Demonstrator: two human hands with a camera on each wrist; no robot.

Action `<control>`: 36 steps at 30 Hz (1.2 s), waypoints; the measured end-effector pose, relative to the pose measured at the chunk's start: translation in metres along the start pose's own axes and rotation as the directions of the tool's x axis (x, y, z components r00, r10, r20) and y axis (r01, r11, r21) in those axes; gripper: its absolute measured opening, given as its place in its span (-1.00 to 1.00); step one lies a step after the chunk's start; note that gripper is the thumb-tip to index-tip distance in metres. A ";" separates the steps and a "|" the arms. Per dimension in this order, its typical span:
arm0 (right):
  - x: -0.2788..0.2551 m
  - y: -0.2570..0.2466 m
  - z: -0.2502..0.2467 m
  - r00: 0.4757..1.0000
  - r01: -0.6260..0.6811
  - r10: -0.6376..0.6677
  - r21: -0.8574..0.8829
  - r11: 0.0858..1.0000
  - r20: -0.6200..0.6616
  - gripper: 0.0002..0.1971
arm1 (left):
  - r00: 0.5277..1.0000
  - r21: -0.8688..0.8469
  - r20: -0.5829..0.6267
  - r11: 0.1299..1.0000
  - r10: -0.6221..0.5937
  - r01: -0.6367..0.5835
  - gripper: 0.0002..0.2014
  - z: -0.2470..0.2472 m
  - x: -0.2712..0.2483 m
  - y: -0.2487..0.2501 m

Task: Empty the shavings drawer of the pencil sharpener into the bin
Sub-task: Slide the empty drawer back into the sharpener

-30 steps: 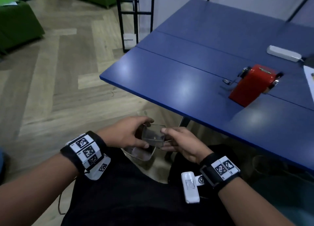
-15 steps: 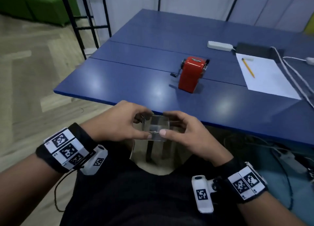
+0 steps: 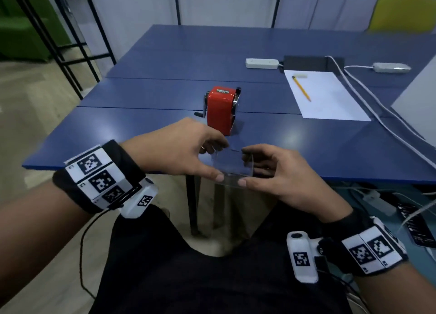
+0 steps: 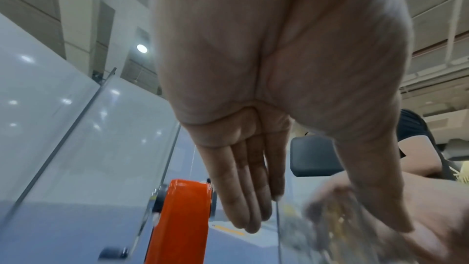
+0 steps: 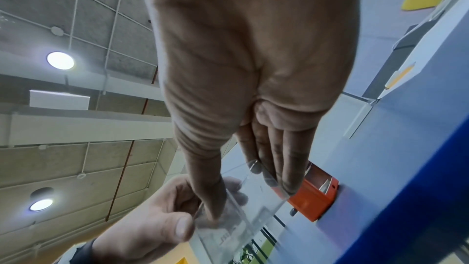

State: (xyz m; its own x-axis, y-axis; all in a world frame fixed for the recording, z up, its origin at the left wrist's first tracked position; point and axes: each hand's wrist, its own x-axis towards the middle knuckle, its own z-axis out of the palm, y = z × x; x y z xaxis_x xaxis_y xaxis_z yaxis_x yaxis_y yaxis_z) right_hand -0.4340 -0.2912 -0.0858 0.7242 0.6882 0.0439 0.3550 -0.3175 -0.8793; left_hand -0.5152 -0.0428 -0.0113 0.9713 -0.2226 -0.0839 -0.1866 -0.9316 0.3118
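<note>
A clear plastic shavings drawer (image 3: 232, 166) is held in the air over the near edge of the blue table (image 3: 306, 148). My left hand (image 3: 188, 153) pinches its left side between thumb and fingers. My right hand (image 3: 271, 169) pinches its right side the same way. In the right wrist view the drawer (image 5: 243, 206) shows as a see-through box between thumb and fingers. The red pencil sharpener (image 3: 221, 109) stands on the table just beyond the hands, crank to the left, also seen as the sharpener (image 4: 180, 220) in the left wrist view. No bin is in view.
A white sheet (image 3: 323, 96) with a yellow pencil (image 3: 302, 88) lies on the table at right. White adapters (image 3: 262, 63) and cables (image 3: 377, 115) run along the right side. A black frame (image 3: 59, 42) stands on the floor at left. My dark-clad lap fills the bottom.
Both hands have risen with the drawer from below the table edge, by my lap, up to table level in front of the sharpener. The head view has swung from the floor towards the table.
</note>
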 end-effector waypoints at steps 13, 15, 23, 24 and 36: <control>0.051 0.017 -0.040 0.972 -0.168 0.120 -0.240 0.956 -0.203 -0.24 | 0.993 0.300 0.034 0.949 -0.110 0.095 0.16 -0.063 0.140 -0.067; 0.063 0.021 -0.042 0.963 -0.201 0.126 -0.325 0.924 -0.237 -0.23 | 0.986 0.304 0.095 0.947 -0.140 0.105 0.14 -0.052 0.157 -0.076; 0.111 0.031 -0.041 0.957 -0.236 0.133 -0.426 0.874 -0.257 -0.28 | 0.981 0.254 0.131 0.962 -0.141 0.104 -0.20 -0.033 0.184 -0.090; 0.116 0.032 -0.040 0.957 -0.237 0.136 -0.422 0.875 -0.255 -0.28 | 0.979 0.253 0.146 0.962 -0.142 0.102 -0.20 -0.034 0.184 -0.089; 0.144 0.036 -0.039 0.959 -0.229 0.129 -0.423 0.877 -0.253 -0.28 | 0.979 0.220 0.170 0.973 -0.108 0.069 -0.18 -0.038 0.182 -0.087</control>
State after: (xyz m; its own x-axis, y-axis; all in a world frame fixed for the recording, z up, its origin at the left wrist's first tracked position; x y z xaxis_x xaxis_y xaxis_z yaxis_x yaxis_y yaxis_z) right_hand -0.2937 -0.2286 -0.0932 0.8897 0.4539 0.0489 0.3951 -0.7119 -0.5806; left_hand -0.3164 0.0090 -0.0179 0.9463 -0.1666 -0.2769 -0.1471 -0.9850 0.0899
